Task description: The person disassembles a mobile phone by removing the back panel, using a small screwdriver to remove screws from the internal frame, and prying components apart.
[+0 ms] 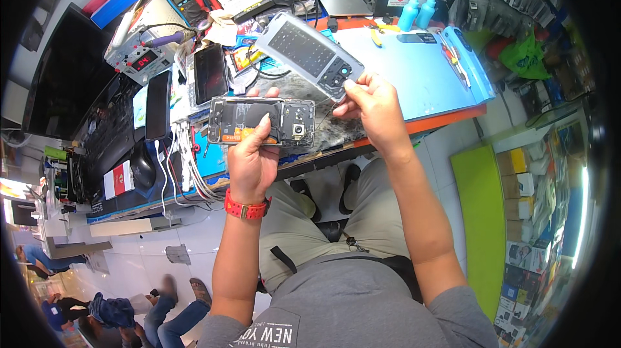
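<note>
My left hand grips an opened phone sideways, its dark innards, orange strip and camera part exposed, thumb across the middle. My right hand pinches the lower end of a separated grey rear panel with dark inner parts, raised at a slant above and right of the phone; a thin wire hangs between them. Beyond lie two dark phones, white cables and a light blue mat with tools.
The cluttered bench holds a power supply, multimeter, mouse, monitor and two blue bottles. A green bench and stocked display case stand right. Seated people occupy the lower left.
</note>
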